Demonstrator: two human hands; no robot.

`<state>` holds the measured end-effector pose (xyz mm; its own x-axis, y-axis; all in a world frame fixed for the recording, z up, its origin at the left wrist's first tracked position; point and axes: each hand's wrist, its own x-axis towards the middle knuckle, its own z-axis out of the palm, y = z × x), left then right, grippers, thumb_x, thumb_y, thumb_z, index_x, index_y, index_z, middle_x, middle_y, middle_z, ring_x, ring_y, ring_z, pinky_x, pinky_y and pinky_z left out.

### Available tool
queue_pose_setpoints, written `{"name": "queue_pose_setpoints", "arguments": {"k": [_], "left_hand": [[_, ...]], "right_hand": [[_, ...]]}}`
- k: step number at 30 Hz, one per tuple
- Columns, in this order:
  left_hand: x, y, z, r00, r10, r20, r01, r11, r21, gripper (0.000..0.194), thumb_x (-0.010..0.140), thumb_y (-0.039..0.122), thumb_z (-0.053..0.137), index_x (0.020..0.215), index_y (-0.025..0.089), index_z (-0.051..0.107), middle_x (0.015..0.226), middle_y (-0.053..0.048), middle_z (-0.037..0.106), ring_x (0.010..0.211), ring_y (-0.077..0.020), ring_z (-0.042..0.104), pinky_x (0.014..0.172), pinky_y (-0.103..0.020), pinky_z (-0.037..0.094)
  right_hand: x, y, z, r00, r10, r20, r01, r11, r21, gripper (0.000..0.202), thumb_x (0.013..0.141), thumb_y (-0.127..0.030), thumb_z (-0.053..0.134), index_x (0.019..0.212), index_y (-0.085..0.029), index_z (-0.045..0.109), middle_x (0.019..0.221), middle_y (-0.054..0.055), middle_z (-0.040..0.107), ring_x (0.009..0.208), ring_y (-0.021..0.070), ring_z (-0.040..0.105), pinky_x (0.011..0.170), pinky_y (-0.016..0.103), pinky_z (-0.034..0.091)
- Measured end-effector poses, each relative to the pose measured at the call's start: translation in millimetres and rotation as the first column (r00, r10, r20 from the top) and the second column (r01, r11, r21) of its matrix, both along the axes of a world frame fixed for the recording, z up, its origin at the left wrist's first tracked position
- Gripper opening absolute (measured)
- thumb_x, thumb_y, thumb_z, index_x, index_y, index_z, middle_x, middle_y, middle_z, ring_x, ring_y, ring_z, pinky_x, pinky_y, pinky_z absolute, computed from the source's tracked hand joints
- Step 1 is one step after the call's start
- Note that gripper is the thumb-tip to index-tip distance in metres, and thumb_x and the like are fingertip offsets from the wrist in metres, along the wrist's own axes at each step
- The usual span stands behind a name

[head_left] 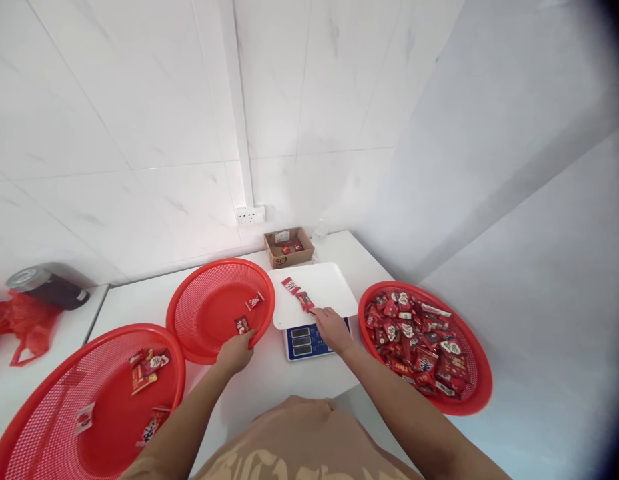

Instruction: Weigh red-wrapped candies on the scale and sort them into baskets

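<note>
My left hand [235, 353] is closed on the near right rim of a round red plastic basket [189, 293]. Inside that basket lie two small wrapped packets, one of them a dark red packet [242, 325] right by my fingers. Over the white pan [334, 287] of a digital scale, my right hand [331, 328] pinches the near end of a red snack packet [304, 301]. Touching its far end is another red-and-white packet [290, 286] on the pan. The scale's blue front panel [309, 343] is partly covered by my right hand and wrist.
At right stands a red basket [477, 373] heaped with red packets. A larger red basket [44, 393] at left holds several packets. Behind the scale is an open cardboard box [274, 257]. A dark cylindrical container [54, 287] and red plastic bag [32, 323] sit far left. Walls bound the table.
</note>
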<state>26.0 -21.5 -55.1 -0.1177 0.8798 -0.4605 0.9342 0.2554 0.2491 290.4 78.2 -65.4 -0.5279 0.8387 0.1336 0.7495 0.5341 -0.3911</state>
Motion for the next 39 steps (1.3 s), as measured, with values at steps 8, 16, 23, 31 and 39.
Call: {"name": "queue_pose_setpoints", "arguments": {"k": [8,16,23,31,39], "left_hand": [[0,2,-0.7,1.000,0.005,-0.016,-0.006,1.000,-0.006,0.059,0.075,0.015,0.042,0.133,0.025,0.042,0.119,-0.011,0.061,0.101,-0.0257,0.060,0.077,-0.034,0.047],[-1,1,-2.9,1.000,-0.005,-0.021,0.006,1.000,0.011,0.058,0.075,0.014,0.041,0.131,0.026,0.044,0.115,-0.010,0.064,0.098,-0.0249,0.062,0.076,-0.033,0.047],[0,0,0.0,0.999,-0.021,-0.024,0.022,1.000,0.018,0.056,0.076,0.012,0.041,0.130,0.026,0.044,0.113,-0.009,0.065,0.098,-0.0230,0.062,0.075,-0.030,0.046],[2,-2,1.8,1.000,-0.011,-0.016,0.012,0.999,0.036,0.056,0.075,0.013,0.040,0.130,0.025,0.046,0.112,-0.009,0.065,0.097,-0.0234,0.062,0.074,-0.030,0.046],[2,-1,2.6,1.000,-0.018,-0.023,0.019,0.999,0.035,0.057,0.075,0.012,0.041,0.130,0.026,0.046,0.111,-0.009,0.066,0.096,-0.0238,0.063,0.075,-0.031,0.046]], "right_hand": [[-65,5,29.1,0.720,-0.389,-0.575,0.072,0.866,-0.495,0.033,0.082,-0.028,0.046,0.112,-0.019,0.058,0.109,0.008,0.065,0.100,0.0198,0.060,0.086,0.035,0.047],[-83,9,24.7,0.868,-0.187,-0.461,-0.032,0.904,-0.426,0.053,0.078,-0.024,0.053,0.130,-0.022,0.045,0.136,0.011,0.045,0.121,0.0226,0.046,0.098,0.041,0.040],[-43,26,0.8,0.985,-0.047,0.165,0.080,0.976,-0.203,0.048,0.083,-0.026,0.051,0.130,-0.024,0.045,0.145,0.013,0.031,0.133,0.0322,0.023,0.099,0.051,0.033],[-31,19,-3.7,0.978,-0.064,0.198,0.082,0.993,-0.085,0.024,0.088,-0.024,0.043,0.107,-0.020,0.057,0.116,0.012,0.054,0.108,0.0231,0.049,0.087,0.034,0.039],[-23,20,-1.8,0.976,-0.171,0.137,0.194,0.966,-0.173,0.034,0.086,-0.011,0.033,0.115,-0.018,0.049,0.101,0.011,0.063,0.091,0.0195,0.057,0.071,0.027,0.038]]}}
